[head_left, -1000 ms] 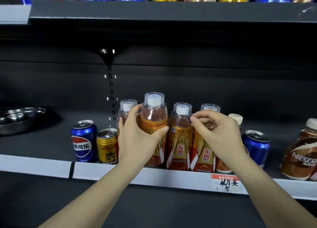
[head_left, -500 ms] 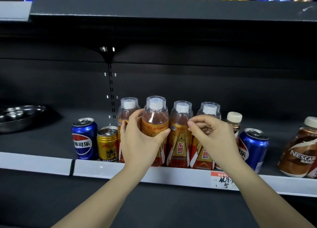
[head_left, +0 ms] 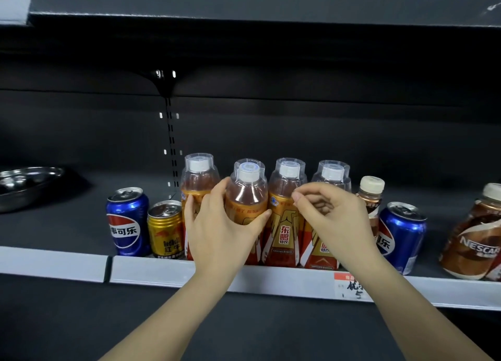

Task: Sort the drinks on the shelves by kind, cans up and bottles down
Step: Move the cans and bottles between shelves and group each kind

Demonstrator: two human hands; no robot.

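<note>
The left hand [head_left: 217, 225] wraps around an orange bottle [head_left: 246, 198], thumb on its right side and fingers round its left. The bottle stands upright on the lower shelf [head_left: 151, 269], cap up, long axis vertical. The right hand [head_left: 333, 219] has its fingers curled in front of the next two orange bottles [head_left: 284, 225]; whether it pinches one I cannot tell. Another orange bottle [head_left: 199, 176] stands behind the left hand's fingers. Left of that hand stand a gold can [head_left: 165, 229] and a blue can [head_left: 127, 221]. Right of the right hand are a coffee bottle [head_left: 370, 195] and a second blue can [head_left: 401, 236].
</note>
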